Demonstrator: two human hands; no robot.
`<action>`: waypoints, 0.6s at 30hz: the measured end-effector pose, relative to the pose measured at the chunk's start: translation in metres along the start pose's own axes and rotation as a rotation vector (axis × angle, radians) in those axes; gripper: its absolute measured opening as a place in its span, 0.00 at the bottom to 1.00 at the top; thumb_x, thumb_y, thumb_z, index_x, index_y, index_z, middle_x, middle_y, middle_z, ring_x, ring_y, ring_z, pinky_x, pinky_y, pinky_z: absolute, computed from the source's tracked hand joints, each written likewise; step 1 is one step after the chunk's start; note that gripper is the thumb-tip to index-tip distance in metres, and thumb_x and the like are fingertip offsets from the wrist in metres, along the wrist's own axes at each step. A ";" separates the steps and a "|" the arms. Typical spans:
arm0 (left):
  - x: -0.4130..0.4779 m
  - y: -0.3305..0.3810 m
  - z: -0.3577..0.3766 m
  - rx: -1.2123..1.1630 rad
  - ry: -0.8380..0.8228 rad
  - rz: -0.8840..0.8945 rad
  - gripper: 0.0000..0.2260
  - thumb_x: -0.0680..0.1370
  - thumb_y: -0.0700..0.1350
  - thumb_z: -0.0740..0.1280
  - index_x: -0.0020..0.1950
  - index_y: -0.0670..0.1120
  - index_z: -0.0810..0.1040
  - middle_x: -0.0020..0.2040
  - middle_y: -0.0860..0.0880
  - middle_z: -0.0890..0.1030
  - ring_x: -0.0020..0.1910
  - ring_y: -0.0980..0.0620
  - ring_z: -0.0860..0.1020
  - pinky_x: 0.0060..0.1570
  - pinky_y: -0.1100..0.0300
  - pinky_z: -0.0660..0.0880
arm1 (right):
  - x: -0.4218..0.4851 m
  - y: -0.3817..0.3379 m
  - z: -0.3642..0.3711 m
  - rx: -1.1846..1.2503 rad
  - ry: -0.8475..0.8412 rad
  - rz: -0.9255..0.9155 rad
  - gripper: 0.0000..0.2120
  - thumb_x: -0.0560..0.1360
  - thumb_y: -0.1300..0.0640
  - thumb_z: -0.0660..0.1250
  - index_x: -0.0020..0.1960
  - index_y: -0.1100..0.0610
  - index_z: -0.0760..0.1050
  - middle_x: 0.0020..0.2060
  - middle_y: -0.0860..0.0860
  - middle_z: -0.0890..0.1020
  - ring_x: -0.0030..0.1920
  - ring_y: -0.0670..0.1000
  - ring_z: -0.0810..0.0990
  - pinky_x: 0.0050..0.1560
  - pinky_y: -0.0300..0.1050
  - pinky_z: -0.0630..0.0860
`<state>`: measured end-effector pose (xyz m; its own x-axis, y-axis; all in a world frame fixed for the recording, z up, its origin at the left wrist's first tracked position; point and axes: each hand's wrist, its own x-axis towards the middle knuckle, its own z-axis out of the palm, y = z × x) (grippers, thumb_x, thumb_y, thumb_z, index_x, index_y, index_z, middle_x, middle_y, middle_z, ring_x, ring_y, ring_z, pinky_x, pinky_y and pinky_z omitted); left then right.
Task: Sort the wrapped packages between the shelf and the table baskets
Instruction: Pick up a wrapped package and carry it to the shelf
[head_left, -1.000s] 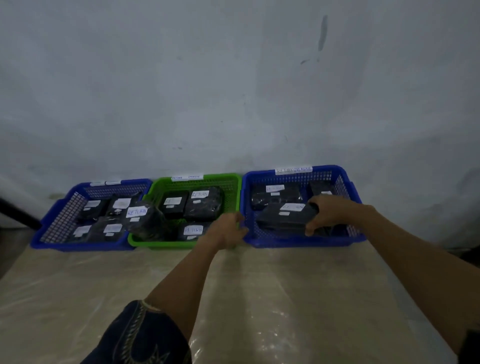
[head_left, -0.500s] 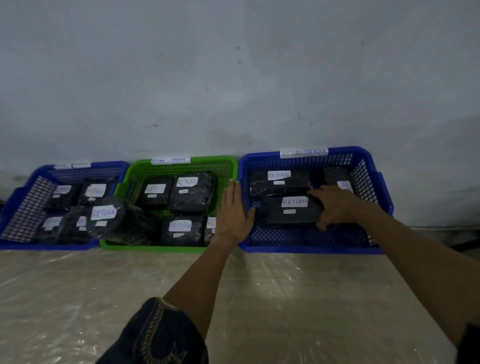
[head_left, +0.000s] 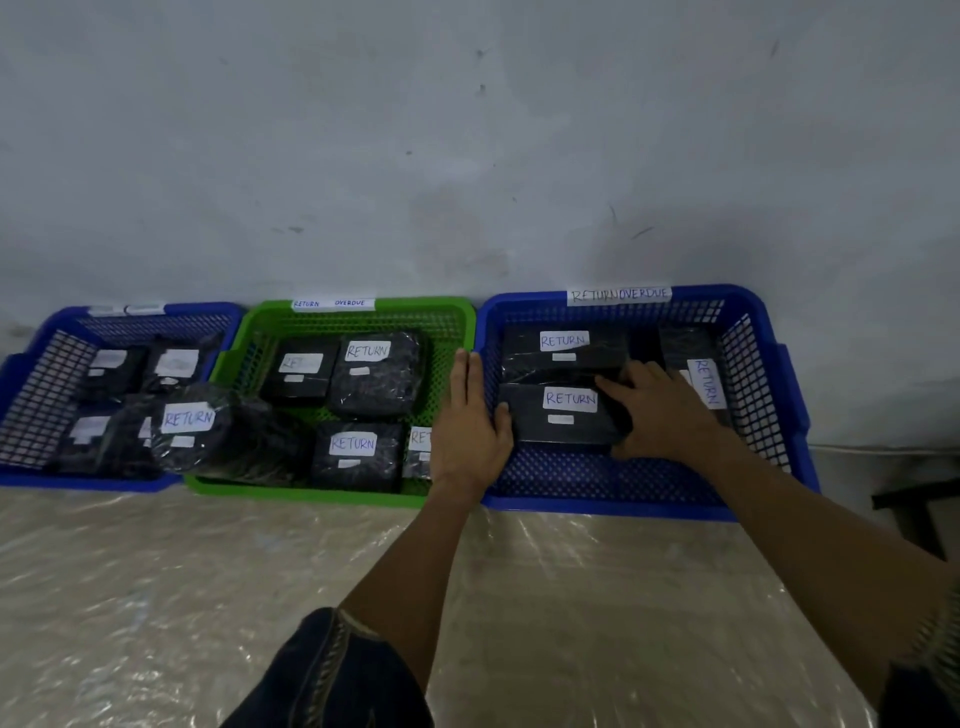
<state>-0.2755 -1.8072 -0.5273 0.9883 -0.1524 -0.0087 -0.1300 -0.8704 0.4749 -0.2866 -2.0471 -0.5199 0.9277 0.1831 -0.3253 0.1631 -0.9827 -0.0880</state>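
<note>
Blue basket on my right (head_left: 613, 506): it stands on the plastic-covered table (head_left: 156, 597) against the wall, with a "RETURN OVERDUE" strip (head_left: 618, 294) on its back rim.
Front package (head_left: 556, 434): black wrap, "RETURN" label. It lies flat on the basket floor, touching the back package (head_left: 561, 364) behind it. A third package (head_left: 685, 343) lies at the far right.
Right hand (head_left: 660, 410): my fingers are spread and nearly straight over the right end of the front package, pressing on it, not clasping it.
Left hand (head_left: 467, 431): it lies flat with fingers straight and together on the wall between the green basket (head_left: 311, 496) and the blue one. The thumb touches the package's left end.
Step in hand: I judge this to be settling the package into its row, squared between both hands.
Other baskets: the green one and the left blue basket (head_left: 88, 483) hold more wrapped packages. A round package (head_left: 208, 431) straddles the rims of the two.
Next move: lift both hands off without dragging the slippery wrap. Then read the next label before picking, since the straddling one looks likely to slide.
</note>
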 end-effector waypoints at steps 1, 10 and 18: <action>-0.001 0.000 0.000 0.001 0.001 -0.001 0.31 0.81 0.51 0.58 0.80 0.46 0.47 0.80 0.51 0.46 0.71 0.45 0.65 0.63 0.49 0.72 | -0.002 -0.002 0.003 -0.036 0.019 0.012 0.49 0.64 0.37 0.73 0.77 0.52 0.55 0.68 0.57 0.64 0.67 0.57 0.64 0.67 0.52 0.62; -0.003 0.002 -0.001 0.042 -0.001 -0.007 0.32 0.80 0.51 0.59 0.80 0.46 0.47 0.80 0.51 0.45 0.65 0.44 0.70 0.56 0.50 0.75 | -0.007 -0.023 0.023 -0.084 0.146 0.098 0.42 0.59 0.41 0.78 0.69 0.52 0.70 0.59 0.60 0.74 0.56 0.61 0.73 0.55 0.59 0.71; -0.001 -0.001 0.001 0.056 -0.004 -0.003 0.34 0.79 0.51 0.60 0.79 0.46 0.46 0.80 0.49 0.44 0.64 0.42 0.71 0.56 0.49 0.76 | -0.007 -0.033 0.030 -0.015 0.171 0.121 0.38 0.67 0.42 0.73 0.72 0.49 0.64 0.65 0.59 0.68 0.63 0.61 0.67 0.59 0.59 0.69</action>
<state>-0.2768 -1.8071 -0.5288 0.9884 -0.1515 -0.0136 -0.1314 -0.8957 0.4249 -0.3082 -2.0154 -0.5434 0.9841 0.0570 -0.1680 0.0504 -0.9978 -0.0434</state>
